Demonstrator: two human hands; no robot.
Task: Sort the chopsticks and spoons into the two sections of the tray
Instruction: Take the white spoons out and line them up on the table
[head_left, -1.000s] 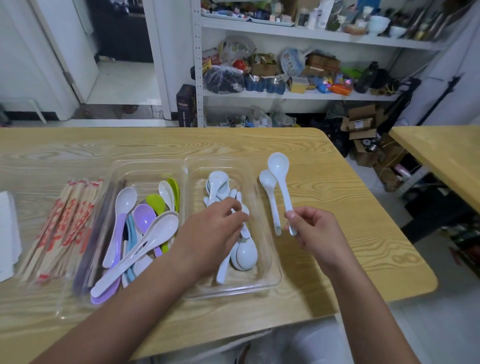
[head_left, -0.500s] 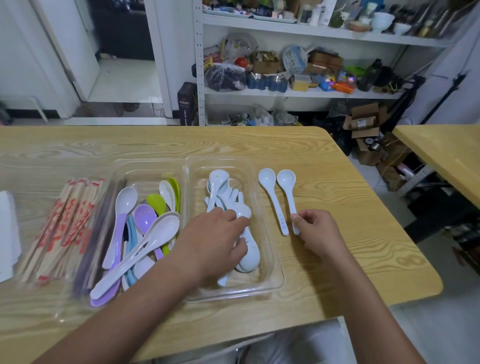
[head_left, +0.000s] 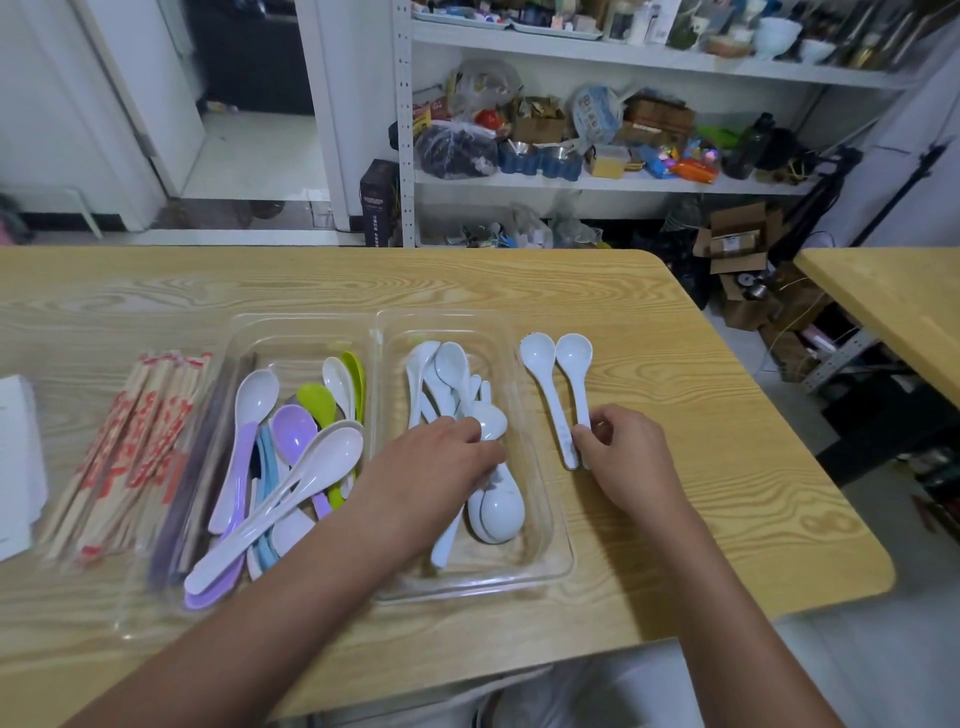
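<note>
The handles of two white spoons on the surface are pinched by the right hand; small white spoons in the tray are gripped by the left hand. Both spoons should be lifted together, level, clearing the rim.

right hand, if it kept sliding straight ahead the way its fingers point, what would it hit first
The right hand points away from the person, along the table. Its fingertips already rest on the handles of the two white spoons lying side by side, so it would probably push those first; beyond their bowls the tabletop looks free.
</note>
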